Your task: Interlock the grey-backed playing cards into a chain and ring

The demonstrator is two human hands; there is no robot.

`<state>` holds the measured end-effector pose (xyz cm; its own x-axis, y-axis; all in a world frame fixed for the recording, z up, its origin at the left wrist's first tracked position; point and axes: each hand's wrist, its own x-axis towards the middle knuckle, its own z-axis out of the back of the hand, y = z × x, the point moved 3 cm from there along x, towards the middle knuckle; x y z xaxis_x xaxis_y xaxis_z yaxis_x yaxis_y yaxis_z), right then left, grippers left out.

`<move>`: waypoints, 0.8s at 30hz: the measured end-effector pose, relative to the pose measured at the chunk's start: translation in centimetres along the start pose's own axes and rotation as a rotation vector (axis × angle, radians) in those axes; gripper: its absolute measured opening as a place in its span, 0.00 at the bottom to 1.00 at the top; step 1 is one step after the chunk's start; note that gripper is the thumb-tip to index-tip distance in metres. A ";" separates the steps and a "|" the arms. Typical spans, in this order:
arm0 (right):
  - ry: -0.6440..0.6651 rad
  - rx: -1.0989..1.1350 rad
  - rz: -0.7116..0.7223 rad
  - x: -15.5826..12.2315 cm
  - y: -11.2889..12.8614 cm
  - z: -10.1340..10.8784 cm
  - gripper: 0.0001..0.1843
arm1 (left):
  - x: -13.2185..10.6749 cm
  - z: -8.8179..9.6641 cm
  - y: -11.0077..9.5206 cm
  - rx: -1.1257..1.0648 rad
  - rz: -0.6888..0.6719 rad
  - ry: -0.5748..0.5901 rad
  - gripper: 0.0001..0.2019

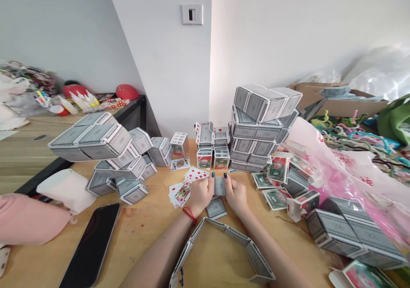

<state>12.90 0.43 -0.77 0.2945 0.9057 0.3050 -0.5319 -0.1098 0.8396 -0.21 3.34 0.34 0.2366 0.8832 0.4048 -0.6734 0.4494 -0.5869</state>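
Note:
Between my left hand (pixel 200 190) and my right hand (pixel 236 192) is a grey-backed playing card (pixel 219 186), pinched at its two sides with the thumbs on top. Whether it is one card or a few I cannot tell. Just below it, a small stack of playing cards (pixel 216 208) lies face down on the table. Face-up cards (pixel 180 192) are fanned beside my left hand. Nearer me, a chain of joined folded cards (pixel 230 232) stands on edge in an open curve between my forearms.
Card-built blocks rise in a tall stack (pixel 256 130) at the back right and a leaning stack (pixel 96 140) at the left. Card boxes (pixel 278 170) lie on the right by pink plastic (pixel 339 168). A black phone (pixel 91 245) rests front left.

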 end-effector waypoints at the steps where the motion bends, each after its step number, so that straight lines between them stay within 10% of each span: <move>1: -0.021 -0.028 -0.006 0.1 -0.2 0.2 0.26 | 0.0 0.3 0.2 0.001 0.013 -0.024 0.20; 6: -0.137 -0.181 0.077 0.6 -0.7 0.9 0.21 | 0.2 1.5 0.5 0.070 0.016 -0.169 0.05; 11: -0.186 -0.176 0.096 0.8 -1.3 0.8 0.06 | 0.0 1.4 0.2 0.182 -0.010 -0.176 0.17; 24: -0.238 0.050 -0.017 0.6 -1.4 1.0 0.10 | -0.1 1.5 0.1 0.085 0.016 -0.169 0.21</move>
<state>14.60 0.71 -1.35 0.4850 0.7860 0.3834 -0.4874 -0.1211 0.8647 -1.37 3.12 1.33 0.1089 0.8519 0.5122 -0.7345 0.4162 -0.5360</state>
